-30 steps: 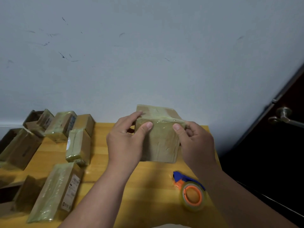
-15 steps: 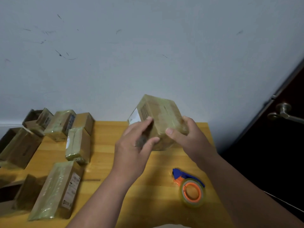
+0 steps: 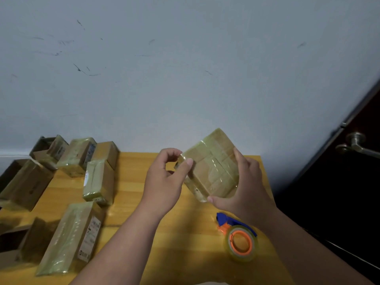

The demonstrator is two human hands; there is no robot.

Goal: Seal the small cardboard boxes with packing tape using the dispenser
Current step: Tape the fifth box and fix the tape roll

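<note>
Scuffed grey wall (image 3: 185, 68) backs the wooden table (image 3: 133, 182), where taped boxes (image 3: 98, 179) crowd the left side. One box (image 3: 213, 167) is held tilted above the table's far right part. Right hand (image 3: 244, 186) grips it, thumb under the lower corner and fingers up its right side. Left hand (image 3: 164, 179) pinches its upper left corner, other fingers curled loosely. Dispenser (image 3: 239, 239) lies on the table below the right hand. Glossy tape may let the box slip from this light corner hold.
</note>
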